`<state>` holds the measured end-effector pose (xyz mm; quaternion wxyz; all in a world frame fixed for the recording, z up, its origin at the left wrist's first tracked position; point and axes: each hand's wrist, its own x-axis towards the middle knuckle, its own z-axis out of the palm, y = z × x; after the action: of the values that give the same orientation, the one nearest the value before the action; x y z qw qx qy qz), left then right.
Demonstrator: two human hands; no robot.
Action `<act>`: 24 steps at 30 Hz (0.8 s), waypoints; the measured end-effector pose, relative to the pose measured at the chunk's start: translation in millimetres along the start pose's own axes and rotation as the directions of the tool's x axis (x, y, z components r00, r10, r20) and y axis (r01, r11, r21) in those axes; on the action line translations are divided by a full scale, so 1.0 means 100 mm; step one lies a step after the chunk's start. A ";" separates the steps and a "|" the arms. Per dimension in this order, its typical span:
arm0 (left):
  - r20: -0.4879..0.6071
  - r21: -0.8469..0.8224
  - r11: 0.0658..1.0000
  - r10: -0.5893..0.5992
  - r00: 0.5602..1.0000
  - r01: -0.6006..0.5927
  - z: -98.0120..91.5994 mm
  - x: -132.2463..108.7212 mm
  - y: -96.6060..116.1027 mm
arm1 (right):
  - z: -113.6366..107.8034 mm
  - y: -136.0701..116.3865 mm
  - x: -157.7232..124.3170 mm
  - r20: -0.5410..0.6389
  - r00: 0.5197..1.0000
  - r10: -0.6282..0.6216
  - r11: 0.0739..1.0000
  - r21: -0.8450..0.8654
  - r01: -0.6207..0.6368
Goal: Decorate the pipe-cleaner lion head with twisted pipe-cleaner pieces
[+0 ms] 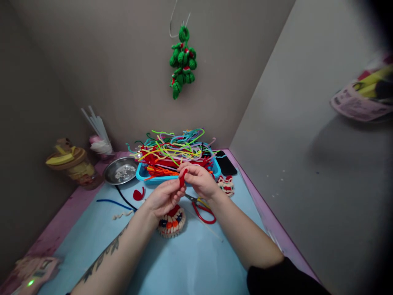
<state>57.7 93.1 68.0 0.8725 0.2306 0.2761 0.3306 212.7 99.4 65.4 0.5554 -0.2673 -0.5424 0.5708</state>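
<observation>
Between my two hands is a small folded piece of red pipe cleaner (183, 178). My left hand (167, 196) pinches its lower end, and the fingers of my right hand (201, 180) close on its upper part. Below them on the blue mat lies a round cream pipe-cleaner piece (172, 224) with red, orange and dark blue parts, partly covered by my left hand. Red-handled scissors (205, 213) rest under my right wrist, blades toward my left hand. A coiled red pipe-cleaner piece (138, 194) lies to the left.
Behind my hands stands a blue tray (158, 180) heaped with colourful pipe cleaners. A metal bowl (120, 171) with small white bits sits left of it, a black phone (226, 164) to the right. Nearby are a blue pipe cleaner (113, 202) and a yellow cup (81, 172).
</observation>
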 end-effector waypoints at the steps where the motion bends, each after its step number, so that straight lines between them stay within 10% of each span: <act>1: -0.010 -0.009 1.000 -0.002 1.000 0.002 0.00 0.00 0.01 | 0.00 0.00 0.00 -0.007 1.000 -0.007 1.000 -0.001 0.007; 17: 0.032 -0.056 0.992 -0.111 0.993 0.112 0.10 -0.04 -0.01 | -0.02 0.04 0.04 -0.153 0.977 -0.150 0.987 0.028 0.156; 24: 0.014 -0.023 0.992 0.125 0.992 -0.125 0.09 -0.02 -0.01 | 0.02 -0.03 -0.01 -0.042 0.999 -0.012 0.997 0.069 0.015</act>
<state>62.9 88.6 74.7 0.8548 0.2403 0.2504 0.3858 211.7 97.3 68.9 0.5794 -0.2559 -0.5124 0.5799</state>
